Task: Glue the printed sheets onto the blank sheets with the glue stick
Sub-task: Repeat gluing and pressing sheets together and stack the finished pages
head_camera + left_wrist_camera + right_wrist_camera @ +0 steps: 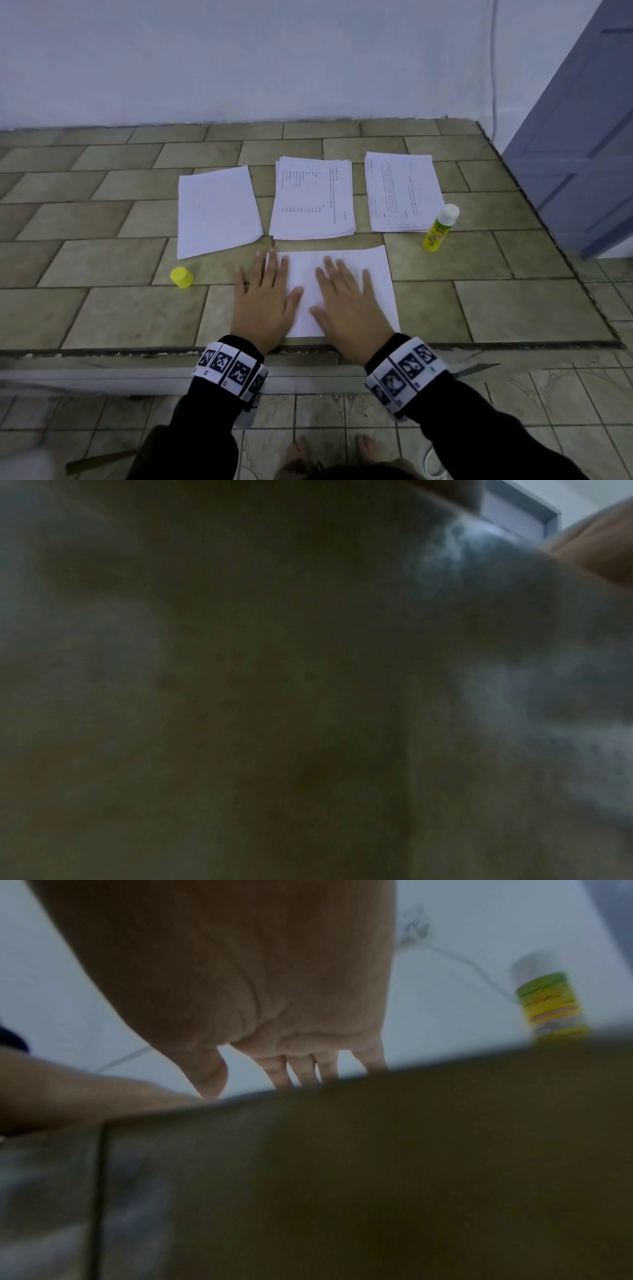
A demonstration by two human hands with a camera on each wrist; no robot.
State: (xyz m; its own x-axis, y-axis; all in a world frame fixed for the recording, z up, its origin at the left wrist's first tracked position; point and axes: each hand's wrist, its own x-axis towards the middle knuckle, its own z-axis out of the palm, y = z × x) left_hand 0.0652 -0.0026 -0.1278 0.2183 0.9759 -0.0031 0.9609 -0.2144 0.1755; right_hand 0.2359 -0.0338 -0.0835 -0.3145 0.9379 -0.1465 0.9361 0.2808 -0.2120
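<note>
both hands lie flat on the near sheet [342, 270], which sits at the desk [102, 267] front edge with its long axis running left to right. the left hand [263, 301] has straight, spread fingers [272, 265]; its palm rests mostly on the desk beside the sheet's left edge, and only the thumb side overlaps the paper. the right hand [346, 301] is wholly on the sheet, fingers straight and splayed, palm down. neither hand holds anything. the right wrist view shows that palm [240, 974] from beneath, its fingers reaching onto white paper; the left wrist view is dark and blurred.

this looks like pressing a glued pair down, smoothing outward.

just past the left fingertips lies the blank stack [217, 210], long axis running away from the person. left of the left hand, near, the yellow cap [182, 277] lies on the desk. straight beyond both hands is the middle printed stack [313, 198], and beyond the right fingers, off to the right, the second printed stack [400, 192]. the glue stick [440, 228] stands upright and uncapped at that stack's near right corner, well apart from the right hand. the right hand is plainly nearer it, so a next reach for glue would go forward and rightward; the blank stack falls to the left hand.
</note>
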